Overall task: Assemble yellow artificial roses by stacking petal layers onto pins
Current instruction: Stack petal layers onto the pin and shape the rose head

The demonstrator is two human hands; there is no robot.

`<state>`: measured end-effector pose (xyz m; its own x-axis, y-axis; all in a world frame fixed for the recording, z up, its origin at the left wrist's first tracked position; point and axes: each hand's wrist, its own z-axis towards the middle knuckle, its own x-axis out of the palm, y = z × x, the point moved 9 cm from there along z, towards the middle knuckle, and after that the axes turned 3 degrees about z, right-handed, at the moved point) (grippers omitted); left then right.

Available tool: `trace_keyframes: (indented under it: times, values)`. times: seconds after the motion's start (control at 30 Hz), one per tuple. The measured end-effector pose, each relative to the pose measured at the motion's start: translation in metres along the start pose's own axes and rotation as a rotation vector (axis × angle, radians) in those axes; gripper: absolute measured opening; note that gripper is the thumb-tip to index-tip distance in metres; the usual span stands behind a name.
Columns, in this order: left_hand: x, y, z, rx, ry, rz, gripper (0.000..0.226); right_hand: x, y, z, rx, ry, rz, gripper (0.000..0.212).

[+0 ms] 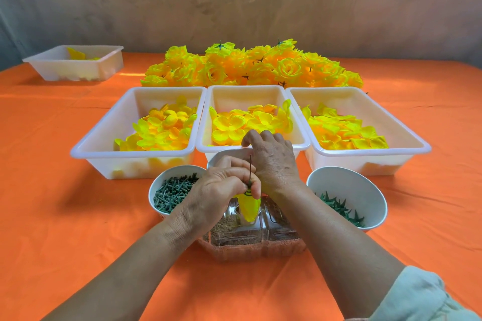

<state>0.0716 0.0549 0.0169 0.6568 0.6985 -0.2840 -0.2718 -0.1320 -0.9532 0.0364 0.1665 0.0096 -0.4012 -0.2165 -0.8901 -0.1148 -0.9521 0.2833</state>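
Low over the front centre of the table (pixel 52 164), just above a clear plastic container of brown granules (pixel 273 232), the left hand (pixel 221 190) is pinching a thin dark wire pin (pixel 250 168) near its lower end. The point is standing upward and a rolled yellow fabric bud (pixel 249 207) is hanging below the fingers. The right hand (pixel 273 159) is reaching over the near rim of the middle white plastic tray (pixel 247 96), fingers curled down and seemingly pinching one yellow fabric petal layer (pixel 258 131); its fingertips are hidden.

The petals are probably handling as almost weightless, soft and easily creased, and they may be clinging in clumps. Taking a single layer by its edge and guiding its centre onto the point looks safest. The pin looks stiff, thin and sharp, and it is rising just beside the right hand.

Matching trays of petals are sitting to the left (pixel 130 155) and right (pixel 365 154). A white bowl of green pegs (pixel 154 185) and a white bowl of spiky green calyxes (pixel 352 185) are flanking the wrists and crowding sideways moves. A heap of finished yellow roses (pixel 250 65) is lying behind the trays, and a fourth white tray (pixel 78 70) is standing far left.
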Motion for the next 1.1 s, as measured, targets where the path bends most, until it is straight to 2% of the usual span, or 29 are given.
trace_keyframes:
  times: [0.1, 0.4, 0.5, 0.6, 0.7, 0.83, 0.93, 1.1]
  values:
    - [-0.002, 0.007, 0.001, 0.02, -0.023, 0.044, 0.032, 0.0, 0.002, -0.001, 0.0, -0.002, -0.01, 0.032]
    - [-0.001, 0.01, -0.002, 0.02, 0.067, -0.022, 0.034, 0.0, 0.002, -0.004, 0.009, 0.017, -0.009, 0.033]
    - [-0.017, 0.005, -0.001, 0.065, -0.013, -0.061, 0.043, -0.001, 0.002, -0.002, 0.015, 0.019, -0.016, 0.036]
    - [-0.039, 0.003, -0.011, 0.111, -0.286, 0.127, 0.041, -0.001, 0.003, -0.002, 0.014, -0.008, -0.018, 0.035]
    - [-0.043, -0.017, -0.035, 0.249, -0.51, 0.484, 0.03, -0.001, 0.001, -0.002, 0.012, -0.043, -0.021, 0.031]
    - [-0.027, -0.037, -0.041, 0.347, -0.496, 0.652, 0.028, -0.001, 0.0, -0.001, 0.013, -0.049, -0.015, 0.029]
    - [-0.021, -0.035, -0.036, 0.313, -0.435, 0.666, 0.026, 0.0, 0.001, -0.002, 0.009, -0.041, -0.011, 0.029]
    - [-0.022, -0.025, -0.034, 0.262, -0.429, 0.77, 0.025, -0.001, 0.001, -0.002, 0.007, -0.045, -0.009, 0.029]
